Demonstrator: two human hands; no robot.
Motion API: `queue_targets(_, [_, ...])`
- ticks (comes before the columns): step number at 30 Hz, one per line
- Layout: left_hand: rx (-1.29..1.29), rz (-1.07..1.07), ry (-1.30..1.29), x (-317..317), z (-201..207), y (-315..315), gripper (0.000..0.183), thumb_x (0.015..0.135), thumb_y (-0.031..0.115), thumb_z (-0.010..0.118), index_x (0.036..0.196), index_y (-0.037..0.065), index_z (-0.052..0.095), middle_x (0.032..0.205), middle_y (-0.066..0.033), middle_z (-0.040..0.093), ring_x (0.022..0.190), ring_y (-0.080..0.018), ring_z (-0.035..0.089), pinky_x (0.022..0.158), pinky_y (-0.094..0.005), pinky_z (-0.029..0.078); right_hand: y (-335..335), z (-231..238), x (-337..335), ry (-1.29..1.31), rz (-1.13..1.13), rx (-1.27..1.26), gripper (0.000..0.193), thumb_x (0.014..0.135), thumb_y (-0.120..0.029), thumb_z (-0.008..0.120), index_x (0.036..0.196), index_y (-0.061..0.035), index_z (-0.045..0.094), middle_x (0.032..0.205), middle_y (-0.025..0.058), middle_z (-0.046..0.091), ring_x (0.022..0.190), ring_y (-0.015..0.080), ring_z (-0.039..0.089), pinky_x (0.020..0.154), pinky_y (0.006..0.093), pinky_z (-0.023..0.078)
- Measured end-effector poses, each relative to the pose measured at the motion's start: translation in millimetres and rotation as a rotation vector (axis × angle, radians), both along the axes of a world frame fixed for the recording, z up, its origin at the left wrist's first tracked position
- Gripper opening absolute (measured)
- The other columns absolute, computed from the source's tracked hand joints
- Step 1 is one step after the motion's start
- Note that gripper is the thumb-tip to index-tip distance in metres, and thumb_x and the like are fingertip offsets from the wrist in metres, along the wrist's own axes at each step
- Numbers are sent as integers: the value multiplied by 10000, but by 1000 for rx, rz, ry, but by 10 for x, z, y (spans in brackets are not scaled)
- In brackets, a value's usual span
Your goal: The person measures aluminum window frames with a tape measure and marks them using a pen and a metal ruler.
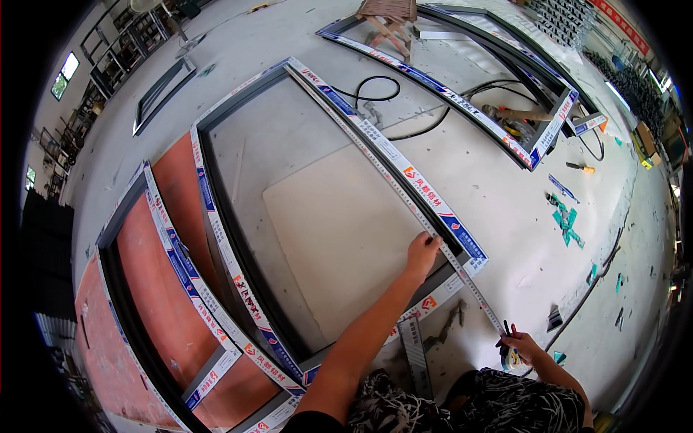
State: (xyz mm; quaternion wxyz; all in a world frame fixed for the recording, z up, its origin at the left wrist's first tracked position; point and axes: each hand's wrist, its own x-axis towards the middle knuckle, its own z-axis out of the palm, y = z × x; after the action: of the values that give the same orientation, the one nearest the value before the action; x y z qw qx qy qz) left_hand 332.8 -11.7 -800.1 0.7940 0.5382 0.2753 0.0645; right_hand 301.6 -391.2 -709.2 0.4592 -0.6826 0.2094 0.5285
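A grey window frame [390,155] with printed protective film lies on the floor in front of me. The pale blade of a tape measure [473,289] runs along its right long side, past the near corner. My left hand [424,254] pinches the blade at that corner, inside the frame. Beyond the corner, at the lower right, my right hand [525,348] is closed around the tape measure's case. A dark pen-like stick with a red part [510,330] pokes up from the same fingers. The case is mostly covered by the hand.
Left of it lies another film-covered frame [173,245] over a reddish board [155,278]. More frames [440,83] lie at the far right, with a wooden stool [386,18], a mallet [523,114] and a black cable [426,130]. Green scraps [567,220] and a yellow-handled tool [580,167] lie rightward.
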Motion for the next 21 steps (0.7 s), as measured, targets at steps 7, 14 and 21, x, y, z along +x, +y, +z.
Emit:
queue_targets(7, [-10,4,49,69,27,-13,147,930,183,588,930,37,601,816,-11,601,715,-93,566,697,-242,470,-82,-91,19,-4,18,3,243,882,-215,669,912,25,677,737,65,645,596,150,604,560,280,492])
queue_targets(14, [-101,33,-2,117,147,-4,167,923,166,581,920,0,563,861,-49,589,755,-127,592,694,-269,500,-37,-60,62,-23,-10,-12,250,873,-220,681,910,28,669,730,77,641,596,156,607,556,288,488])
queue_targets(21, [-81,38,-18,186,86,-35,181,918,175,594,889,0,558,814,-42,578,710,-116,573,668,-264,496,-145,-130,132,-123,1,-48,241,864,-204,684,932,27,675,729,67,637,599,152,601,571,295,482])
